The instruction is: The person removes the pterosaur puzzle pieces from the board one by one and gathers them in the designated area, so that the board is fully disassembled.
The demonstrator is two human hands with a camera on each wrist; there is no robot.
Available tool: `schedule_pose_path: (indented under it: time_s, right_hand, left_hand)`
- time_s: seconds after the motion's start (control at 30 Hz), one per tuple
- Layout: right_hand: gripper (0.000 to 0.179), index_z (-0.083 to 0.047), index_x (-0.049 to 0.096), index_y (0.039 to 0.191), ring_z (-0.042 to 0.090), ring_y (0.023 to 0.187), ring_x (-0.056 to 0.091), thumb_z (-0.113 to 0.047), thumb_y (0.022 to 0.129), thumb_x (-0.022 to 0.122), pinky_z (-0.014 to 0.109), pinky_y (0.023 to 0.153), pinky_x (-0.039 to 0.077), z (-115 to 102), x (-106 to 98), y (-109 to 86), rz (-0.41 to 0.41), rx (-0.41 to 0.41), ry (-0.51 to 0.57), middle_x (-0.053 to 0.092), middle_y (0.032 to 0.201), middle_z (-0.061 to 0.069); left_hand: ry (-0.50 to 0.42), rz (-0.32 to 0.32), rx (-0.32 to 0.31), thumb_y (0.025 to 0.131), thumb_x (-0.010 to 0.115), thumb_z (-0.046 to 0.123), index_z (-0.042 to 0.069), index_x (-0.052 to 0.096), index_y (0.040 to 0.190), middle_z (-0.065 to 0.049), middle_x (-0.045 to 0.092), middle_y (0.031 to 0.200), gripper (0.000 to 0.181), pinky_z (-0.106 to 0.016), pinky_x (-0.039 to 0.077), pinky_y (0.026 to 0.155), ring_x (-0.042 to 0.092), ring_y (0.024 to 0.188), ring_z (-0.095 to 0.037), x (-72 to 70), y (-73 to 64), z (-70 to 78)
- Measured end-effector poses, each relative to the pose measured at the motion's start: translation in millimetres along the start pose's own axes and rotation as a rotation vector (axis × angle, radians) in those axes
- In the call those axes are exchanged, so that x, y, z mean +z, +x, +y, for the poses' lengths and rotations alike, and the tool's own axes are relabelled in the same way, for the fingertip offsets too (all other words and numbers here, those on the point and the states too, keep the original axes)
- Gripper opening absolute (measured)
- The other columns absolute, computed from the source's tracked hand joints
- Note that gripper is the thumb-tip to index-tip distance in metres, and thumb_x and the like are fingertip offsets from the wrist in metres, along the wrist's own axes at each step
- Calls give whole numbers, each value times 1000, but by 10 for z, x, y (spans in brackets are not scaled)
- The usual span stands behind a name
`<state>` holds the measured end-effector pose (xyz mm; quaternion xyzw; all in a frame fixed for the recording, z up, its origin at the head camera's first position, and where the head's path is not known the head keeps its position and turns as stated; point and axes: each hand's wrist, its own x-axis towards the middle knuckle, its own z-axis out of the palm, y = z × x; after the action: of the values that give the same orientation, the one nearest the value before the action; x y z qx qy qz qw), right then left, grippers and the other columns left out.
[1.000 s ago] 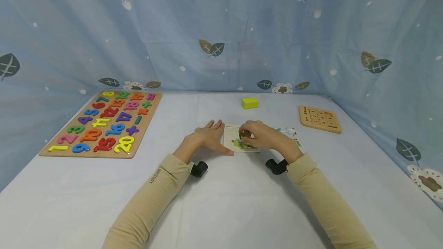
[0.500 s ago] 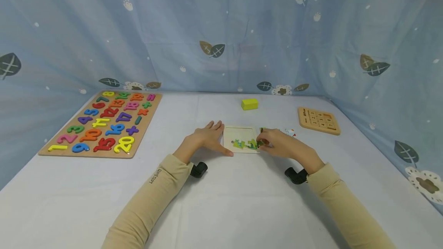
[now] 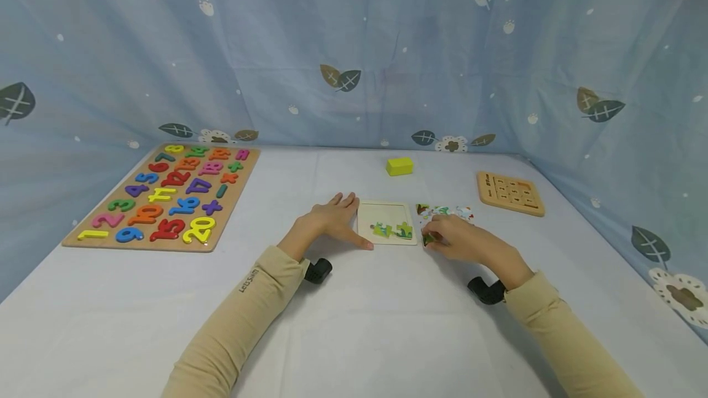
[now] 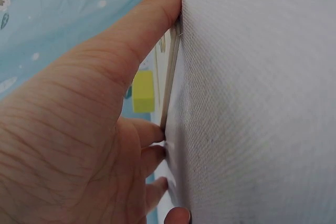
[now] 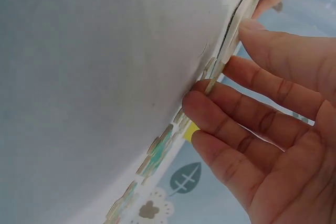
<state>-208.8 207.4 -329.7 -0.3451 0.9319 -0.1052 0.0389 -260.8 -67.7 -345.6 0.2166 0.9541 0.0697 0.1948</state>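
Observation:
A shallow wooden puzzle tray (image 3: pixel 381 212) lies mid-table with two green jigsaw pieces (image 3: pixel 392 230) joined along its lower part. My left hand (image 3: pixel 332 221) rests at the tray's left side, fingers spread, with the thumb at its near corner. The left wrist view shows the thumb and fingertips along the tray's edge. Just right of the tray, my right hand (image 3: pixel 456 237) bends its fingers over the loose puzzle pieces (image 3: pixel 442 209) and pinches a dark green puzzle piece (image 3: pixel 428 239), mostly covered by the fingers. In the right wrist view, its thin edge shows between the fingers.
A large number board (image 3: pixel 160 201) with coloured numerals lies at the left. Behind the tray stands a yellow-green block (image 3: pixel 399 166). A small wooden number board (image 3: pixel 511 193) sits at the back right. A blue patterned curtain (image 3: pixel 354 48) hangs along the table's far edge.
My right hand has moved right, from over the tray to the loose pieces, with a dark green puzzle piece at its fingers, uncovering the two pieces inside. The left hand has stayed still.

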Motion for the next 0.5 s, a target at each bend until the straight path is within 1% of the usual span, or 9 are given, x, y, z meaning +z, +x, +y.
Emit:
schedule_pose_path:
  time_s: [0.17,0.37,0.5]
  right_hand:
    - [19,2,70,105,15,81,59,-5,88,67,28,67,48,12,8,-39,3,-10,-1,66,97,11]
    - [19,0,71,105,13,81,58,-6,87,68,27,67,48,9,15,-50,-3,-10,-6,67,97,9]
    - [19,-1,72,103,14,82,61,-7,86,70,27,68,49,3,22,-53,-3,-11,-16,67,96,8]
  left_hand:
    - [-3,3,-1,76,61,73,15,2,156,-2,-4,163,116,-58,20,115,-5,151,-27,3,3,4]
    - [-4,-3,-5,75,61,74,16,2,156,-1,-5,163,116,-57,21,115,-5,151,-26,6,0,4]
    - [-5,-5,-7,76,61,73,16,1,156,-1,-5,163,116,-57,21,116,-6,151,-26,2,-4,7]
